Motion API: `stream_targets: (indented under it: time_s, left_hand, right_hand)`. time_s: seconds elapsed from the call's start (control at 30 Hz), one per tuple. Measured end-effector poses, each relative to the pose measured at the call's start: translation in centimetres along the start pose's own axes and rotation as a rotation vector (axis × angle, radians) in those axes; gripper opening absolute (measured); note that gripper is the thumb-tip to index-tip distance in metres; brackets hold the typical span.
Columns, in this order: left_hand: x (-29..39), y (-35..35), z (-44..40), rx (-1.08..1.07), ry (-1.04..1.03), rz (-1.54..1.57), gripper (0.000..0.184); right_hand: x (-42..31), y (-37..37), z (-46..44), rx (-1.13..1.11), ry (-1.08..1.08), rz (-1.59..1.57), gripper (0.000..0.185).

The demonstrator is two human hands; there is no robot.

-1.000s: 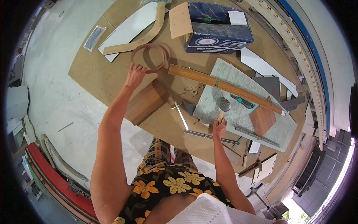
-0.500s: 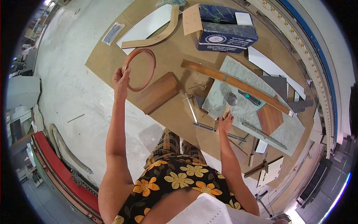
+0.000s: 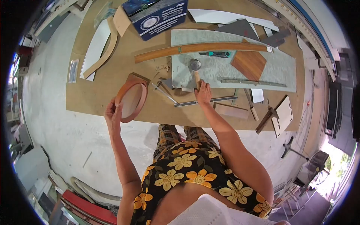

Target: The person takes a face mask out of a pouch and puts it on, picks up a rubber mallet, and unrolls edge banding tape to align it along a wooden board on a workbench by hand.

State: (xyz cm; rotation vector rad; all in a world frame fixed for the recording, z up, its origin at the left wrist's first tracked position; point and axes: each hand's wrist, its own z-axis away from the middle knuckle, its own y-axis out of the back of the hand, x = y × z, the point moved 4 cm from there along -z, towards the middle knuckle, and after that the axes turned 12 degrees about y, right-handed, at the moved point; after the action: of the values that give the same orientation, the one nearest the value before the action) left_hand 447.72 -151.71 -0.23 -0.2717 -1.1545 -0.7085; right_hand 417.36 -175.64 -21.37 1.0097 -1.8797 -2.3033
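My left hand (image 3: pixel 113 112) is closed round the near edge of a coil of brown edge banding (image 3: pixel 141 98), held up at the table's front left. Behind the coil, mostly hidden, is a brown wooden piece (image 3: pixel 135 77). My right hand (image 3: pixel 203 93) grips the wooden handle of a mallet (image 3: pixel 195 65), whose round dark head is over the grey-green patterned board (image 3: pixel 281 69). Beyond the mallet, a long brown wooden strip (image 3: pixel 157 55) crosses that board. A teal and black utility knife (image 3: pixel 219 54) rests just right of the mallet head.
On the brown tabletop (image 3: pixel 90 93), a blue cardboard box (image 3: pixel 161 20) stands at the back. A curved wooden piece (image 3: pixel 107 52) lies left. A metal square (image 3: pixel 187 102) lies near the front edge, and a hammer (image 3: pixel 267 119) rests by a white panel (image 3: pixel 282 117) at right.
My view has turned, so the table appears squarer to me. The coil in my left hand now overlaps the brown wooden piece. My right hand keeps its hold on the mallet.
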Motion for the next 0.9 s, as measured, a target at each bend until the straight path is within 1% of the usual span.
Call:
stream_targets:
  time_s: [0.07,0.1,0.2,0.23,0.33,0.4,0.5,0.6,0.7,0.8,0.9]
  left_hand:
    - [-0.2,-1.5,0.8,-0.057,0.050,-0.004,0.028]
    - [0.1,-2.4,1.3,-0.070,0.015,-0.031,0.027]
    - [-0.2,-4.3,2.0,-0.136,0.081,-0.026,0.027]
    - [0.6,-5.5,2.5,-0.147,0.036,-0.032,0.026]
    - [0.9,-7.1,3.0,-0.188,0.058,-0.067,0.026]
    - [1.0,-8.0,2.9,-0.218,0.005,-0.128,0.025]
    - [1.5,-9.5,3.0,-0.253,-0.055,-0.176,0.023]
    - [2.3,-11.4,3.9,-0.280,-0.070,-0.217,0.023]
    - [2.4,-12.5,4.5,-0.303,-0.077,-0.291,0.024]
    - [2.6,-14.0,5.0,-0.361,-0.123,-0.330,0.026]
    - [2.8,-15.7,5.6,-0.438,-0.139,-0.307,0.028]
  right_hand:
    - [0.0,0.0,0.0,0.006,-0.016,-0.003,0.065]
    - [0.0,0.0,0.0,0.007,-0.022,-0.004,0.066]
    - [0.1,0.3,0.0,0.030,-0.020,-0.019,0.066]
    - [0.0,0.5,0.1,0.056,-0.008,-0.026,0.065]
    - [0.0,1.3,0.4,0.126,0.024,-0.066,0.061]
    - [-0.1,1.9,0.5,0.170,0.038,-0.124,0.057]
    - [-1.7,4.9,1.0,0.215,0.225,-0.258,0.049]
    - [-2.0,6.0,2.1,0.130,0.227,-0.509,0.044]
    - [-3.1,8.8,2.6,0.049,0.284,-0.688,0.048]
    - [-4.2,12.6,3.1,0.087,0.416,-0.740,0.044]
    - [-3.0,13.2,3.5,-0.037,0.446,-0.809,0.041]
